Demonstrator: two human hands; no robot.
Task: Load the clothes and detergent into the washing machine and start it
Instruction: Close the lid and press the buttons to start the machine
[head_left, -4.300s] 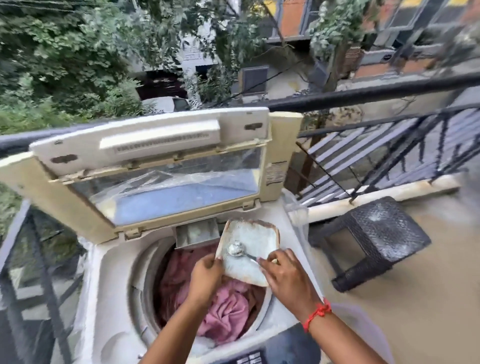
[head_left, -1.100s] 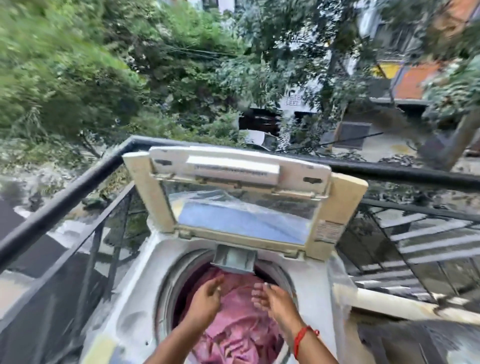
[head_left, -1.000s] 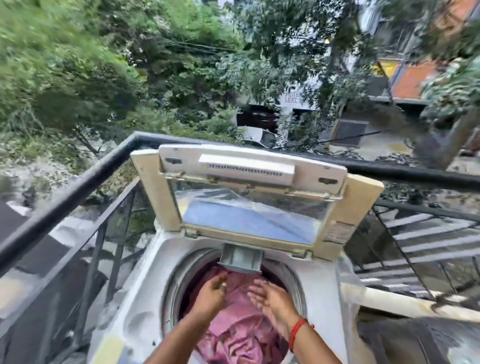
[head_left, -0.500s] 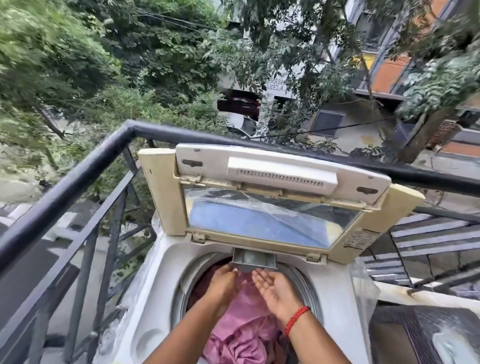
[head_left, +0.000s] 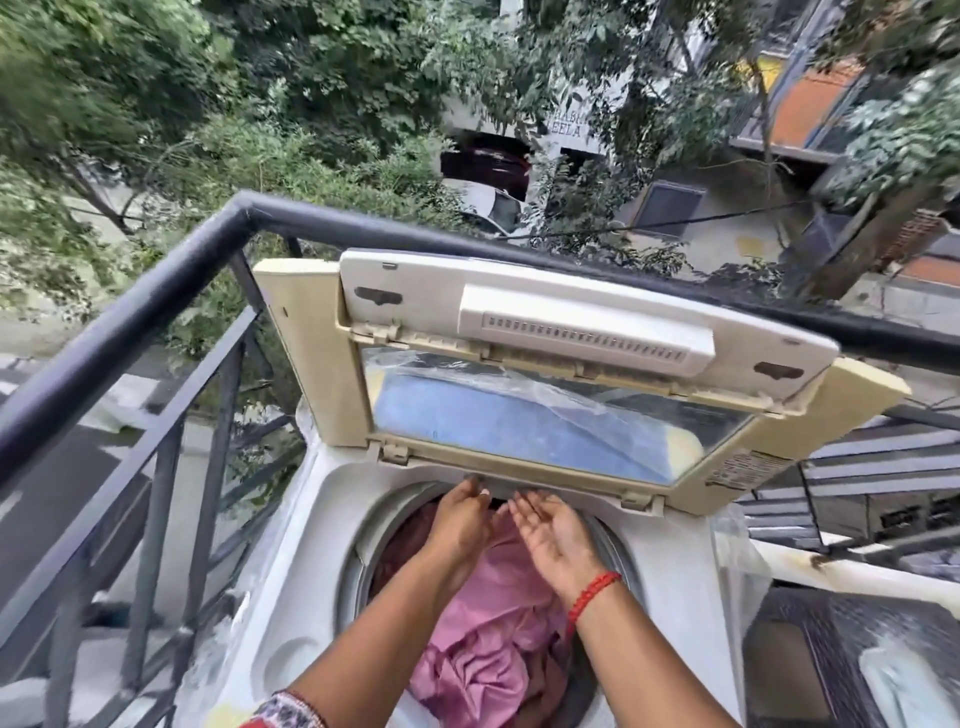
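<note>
Nearest the camera, crumpled pink clothes (head_left: 493, 639) fill the round drum of the white top-loading washing machine (head_left: 311, 571). Above them the left hand (head_left: 462, 525) reaches to the drum's back rim, fingers curled at the grey drawer edge; what it grips cannot be told. Just beside it, the right hand (head_left: 550, 540) with a red thread bracelet (head_left: 592, 592) lies palm up, fingers spread, empty. Behind stands the raised cream lid (head_left: 545, 384). Beyond, a black metal railing (head_left: 156, 301) fronts green trees (head_left: 260, 104).
</note>
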